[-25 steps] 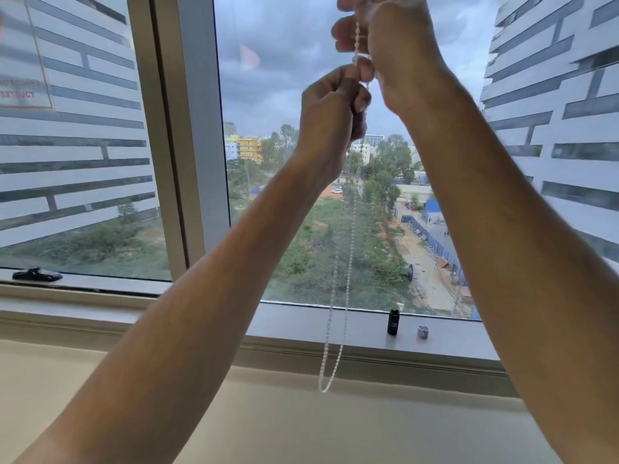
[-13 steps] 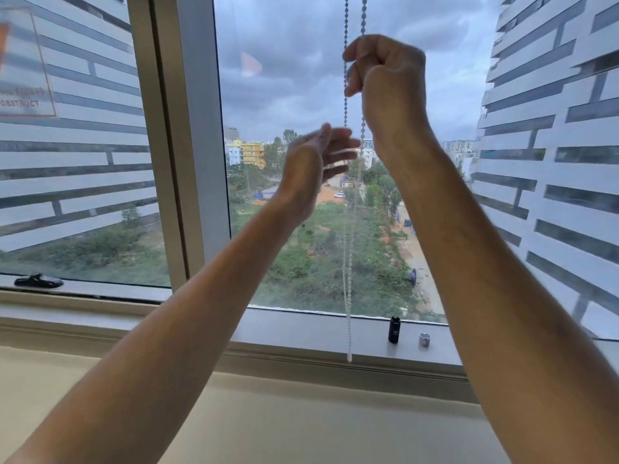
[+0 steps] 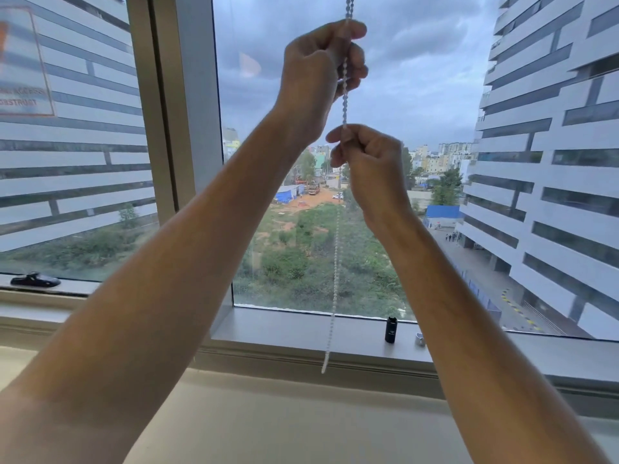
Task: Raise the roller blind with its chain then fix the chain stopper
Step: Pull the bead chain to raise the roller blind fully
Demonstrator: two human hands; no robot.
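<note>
Outside, towers (image 3: 552,162) beyond grey sill (image 3: 284,329)

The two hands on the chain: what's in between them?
In the head view, only a short straight run of the bead chain lies between the upper left hand and the lower right hand. Behind it is window glass and cloudy sky.
</note>
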